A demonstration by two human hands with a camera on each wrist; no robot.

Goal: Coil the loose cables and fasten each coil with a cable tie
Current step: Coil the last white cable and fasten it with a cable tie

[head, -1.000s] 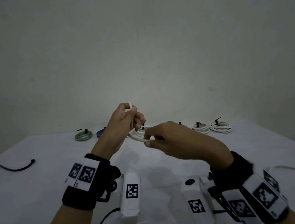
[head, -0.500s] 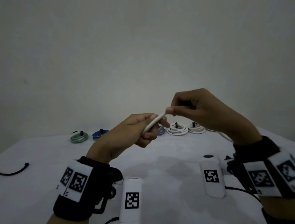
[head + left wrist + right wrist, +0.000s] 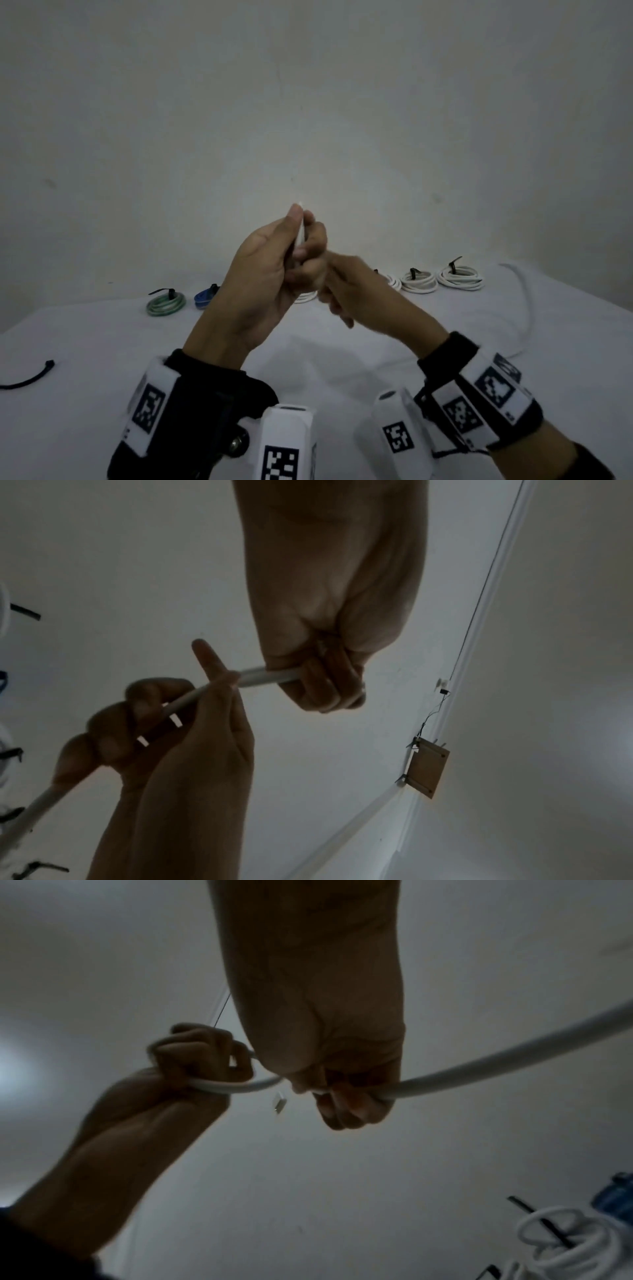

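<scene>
My left hand (image 3: pixel 274 270) is raised above the table and grips a white cable (image 3: pixel 301 228), whose end sticks up past the thumb. The right hand (image 3: pixel 346 291) sits just right of and below it, knuckles touching, curled round the same cable. In the left wrist view the left hand (image 3: pixel 325 680) clamps the cable (image 3: pixel 267 676) while the right hand (image 3: pixel 150 723) holds it lower down. In the right wrist view the cable (image 3: pixel 514 1056) runs from the right hand (image 3: pixel 352 1099) in a loop round the left hand (image 3: pixel 195 1064). Its loose tail (image 3: pixel 524 294) trails to the table at right.
Tied coils lie in a row at the table's back: green (image 3: pixel 166 303), blue (image 3: pixel 205 297) and white ones (image 3: pixel 419 281) (image 3: pixel 460 278), each with a black tie. A loose black cable tie (image 3: pixel 30 377) lies at the left edge. A wall stands close behind.
The right hand has dropped from above the left hand to just below and beside it, carrying the cable round. The left hand has risen and turned its thumb upward.
</scene>
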